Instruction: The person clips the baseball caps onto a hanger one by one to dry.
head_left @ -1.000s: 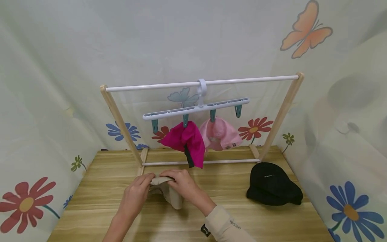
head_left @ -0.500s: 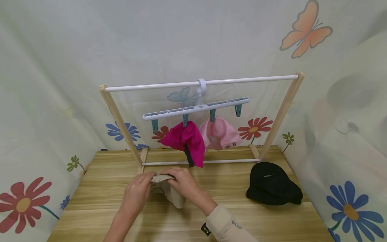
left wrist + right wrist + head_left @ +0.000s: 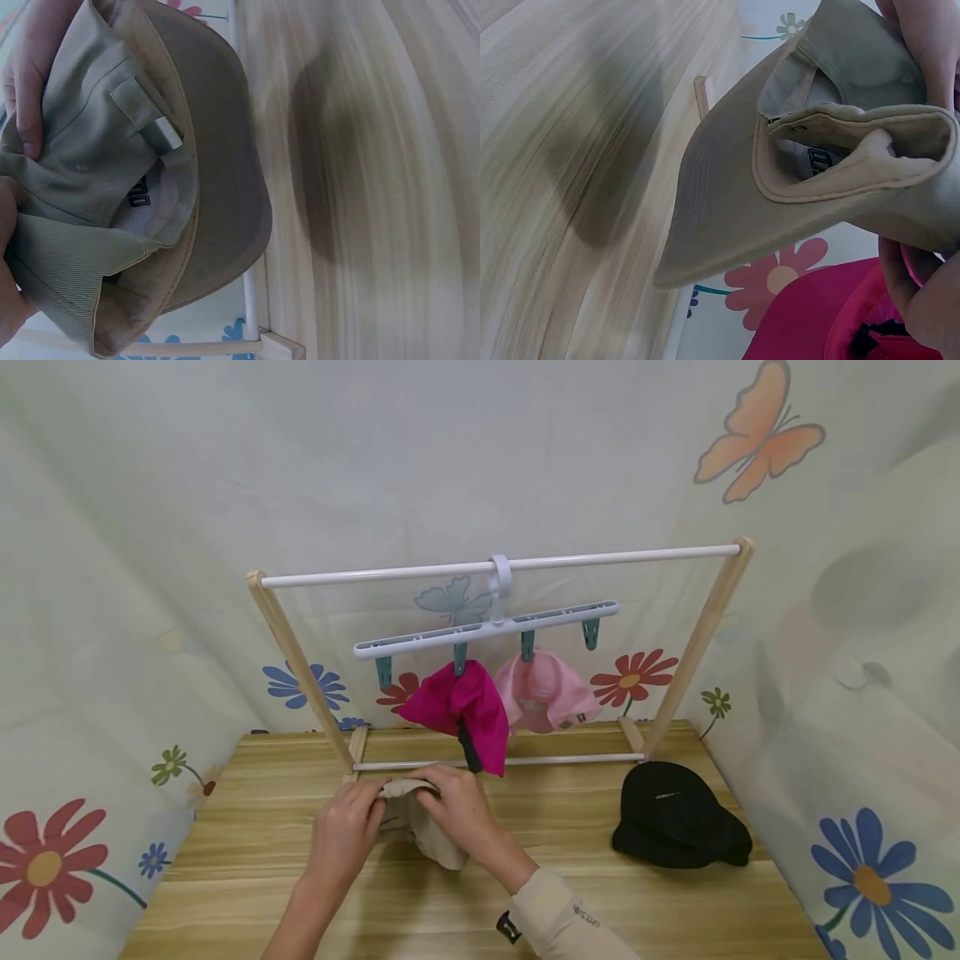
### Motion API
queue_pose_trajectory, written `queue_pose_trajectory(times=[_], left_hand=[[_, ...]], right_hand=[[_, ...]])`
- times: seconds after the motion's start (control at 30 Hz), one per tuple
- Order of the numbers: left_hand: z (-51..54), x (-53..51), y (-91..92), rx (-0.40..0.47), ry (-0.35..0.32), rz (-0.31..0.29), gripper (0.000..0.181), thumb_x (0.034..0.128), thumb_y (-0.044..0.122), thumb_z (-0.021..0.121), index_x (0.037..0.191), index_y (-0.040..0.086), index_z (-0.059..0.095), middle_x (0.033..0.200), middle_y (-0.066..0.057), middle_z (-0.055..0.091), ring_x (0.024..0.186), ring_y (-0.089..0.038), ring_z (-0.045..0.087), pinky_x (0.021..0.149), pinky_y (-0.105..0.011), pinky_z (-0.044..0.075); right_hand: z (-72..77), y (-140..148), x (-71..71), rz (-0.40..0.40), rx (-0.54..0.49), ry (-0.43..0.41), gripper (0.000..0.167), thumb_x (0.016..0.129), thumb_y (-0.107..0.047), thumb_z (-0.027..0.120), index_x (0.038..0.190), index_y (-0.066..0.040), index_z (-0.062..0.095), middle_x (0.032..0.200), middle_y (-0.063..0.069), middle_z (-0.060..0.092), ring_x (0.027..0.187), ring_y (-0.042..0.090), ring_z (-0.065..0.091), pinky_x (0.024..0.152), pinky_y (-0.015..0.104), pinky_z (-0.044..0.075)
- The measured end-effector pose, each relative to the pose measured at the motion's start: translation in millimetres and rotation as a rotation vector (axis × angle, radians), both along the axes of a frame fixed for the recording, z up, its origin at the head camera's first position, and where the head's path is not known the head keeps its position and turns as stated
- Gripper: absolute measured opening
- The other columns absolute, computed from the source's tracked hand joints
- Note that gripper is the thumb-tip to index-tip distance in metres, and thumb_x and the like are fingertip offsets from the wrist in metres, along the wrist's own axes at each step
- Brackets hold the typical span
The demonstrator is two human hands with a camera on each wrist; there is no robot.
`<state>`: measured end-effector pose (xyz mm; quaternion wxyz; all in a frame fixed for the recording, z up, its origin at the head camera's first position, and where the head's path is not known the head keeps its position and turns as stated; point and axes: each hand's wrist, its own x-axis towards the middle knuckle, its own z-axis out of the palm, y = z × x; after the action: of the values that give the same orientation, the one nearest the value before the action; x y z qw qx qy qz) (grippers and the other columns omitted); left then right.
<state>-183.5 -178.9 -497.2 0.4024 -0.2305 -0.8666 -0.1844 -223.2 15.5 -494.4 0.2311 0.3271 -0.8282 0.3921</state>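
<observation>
A beige baseball cap [image 3: 429, 839] is held up over the table between both hands. My left hand [image 3: 343, 831] pinches its upper edge on the left, and my right hand [image 3: 459, 810] grips the same edge on the right. The stiff brim [image 3: 225, 150] points down towards the table in the left wrist view. A strap end with a metal clasp [image 3: 163, 135] shows at the cap's back. From the right wrist view the cap's folded inner band [image 3: 840, 191] is visible, with a dark printed label inside. The palms are mostly hidden.
Ahead stands a wooden rack with a white rail [image 3: 630, 558]. From it hangs a white clip hanger [image 3: 483, 631] with teal clips, holding a magenta cap [image 3: 480, 710] and a pink cap [image 3: 547, 693]. Outer clips hold nothing. A black cap [image 3: 675, 822] lies at right.
Both hands have shifted slightly away from the body, towards the rack, with the beige cap. Its lower end has swung a little to the right. The hanging caps and black cap stay put.
</observation>
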Motion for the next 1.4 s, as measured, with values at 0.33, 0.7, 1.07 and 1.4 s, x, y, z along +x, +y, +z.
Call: queue_pose_trajectory(times=[0.33,0.7,1.07,1.4], left_hand=[[8.7,-2.7,8.0,0.015,0.029,0.029,0.022,0.0843,-0.005,0.072,0.105,0.001,0.074,0.092,-0.011,0.076,0.08,-0.028,0.071,0.063,-0.042,0.059],[12.6,-3.4,9.9,0.024,0.028,0.048,0.02,0.0873,-0.002,0.07,0.107,0.0,0.073,0.094,-0.012,0.076,0.083,-0.03,0.072,0.072,-0.048,0.059],[19.0,-4.3,11.0,0.034,0.041,0.044,0.023,0.0845,-0.001,0.073,0.107,0.001,0.074,0.093,-0.011,0.076,0.08,-0.028,0.072,0.068,-0.045,0.059],[21.3,-3.3,10.4,0.047,0.039,0.019,0.022,0.0843,0.003,0.072,0.106,0.001,0.074,0.095,-0.011,0.075,0.083,-0.028,0.072,0.069,-0.044,0.06]], right_hand=[[7.6,3,-0.1,0.007,-0.034,-0.018,0.016,0.094,-0.007,0.072,0.108,-0.014,0.077,0.107,0.002,0.076,0.093,0.011,0.072,0.074,0.024,0.058],[15.6,4,3.4,0.054,-0.003,-0.096,0.022,0.096,-0.009,0.068,0.117,-0.012,0.072,0.113,0.004,0.074,0.101,0.015,0.07,0.083,0.03,0.059],[20.6,3,4.7,0.05,-0.011,-0.104,0.022,0.097,-0.013,0.07,0.119,-0.012,0.072,0.115,0.004,0.074,0.104,0.016,0.07,0.086,0.031,0.059],[20.4,5,3.0,0.042,-0.056,-0.075,0.015,0.096,-0.012,0.071,0.11,-0.009,0.075,0.11,0.005,0.075,0.1,0.015,0.072,0.082,0.027,0.059]])
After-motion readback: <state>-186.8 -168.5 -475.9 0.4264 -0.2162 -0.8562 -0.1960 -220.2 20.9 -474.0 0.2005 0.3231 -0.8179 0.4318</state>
